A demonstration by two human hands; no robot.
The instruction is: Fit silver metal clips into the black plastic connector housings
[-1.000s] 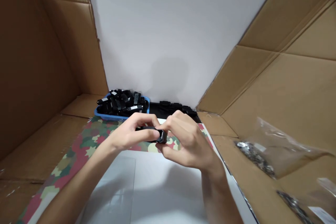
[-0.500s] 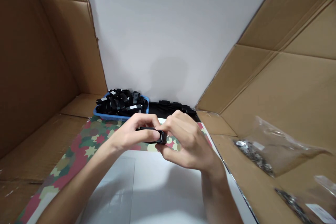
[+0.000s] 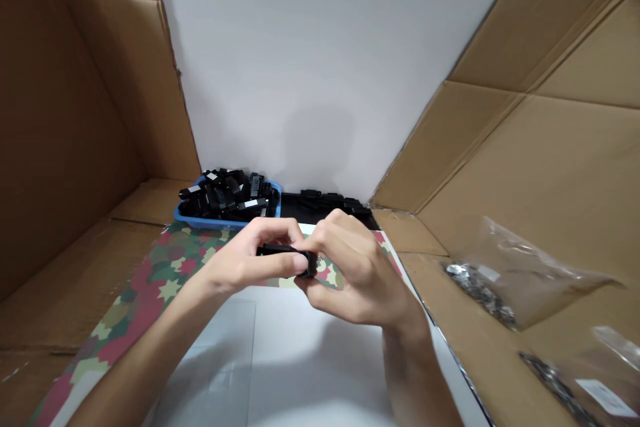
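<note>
Above the far part of the table, a small black plastic part [image 3: 311, 264] is held between both hands. My left hand [image 3: 255, 259] grips its left side, with the thumb pressed on the near face by the right end. My right hand [image 3: 350, 270] pinches that right end between thumb and fingers. Fingers cover much of the part, so its exact kind is not clear. Beyond my left hand, a blue basket [image 3: 215, 221] is heaped with similar black plastic parts [image 3: 233, 193], some bearing white labels.
A black tray [image 3: 295, 207] with more black pieces stands by the back wall. Clear bags [image 3: 530, 277] of small metal parts lie at right. Cardboard walls [image 3: 480, 167] flank both sides. A clear sheet [image 3: 220, 347] lies on the white surface [image 3: 310, 353] over camouflage-patterned cloth [image 3: 150, 280].
The left thumb has shifted slightly on the black part near its right end. Both hands stay in nearly the same place, and the camera view has moved a little.
</note>
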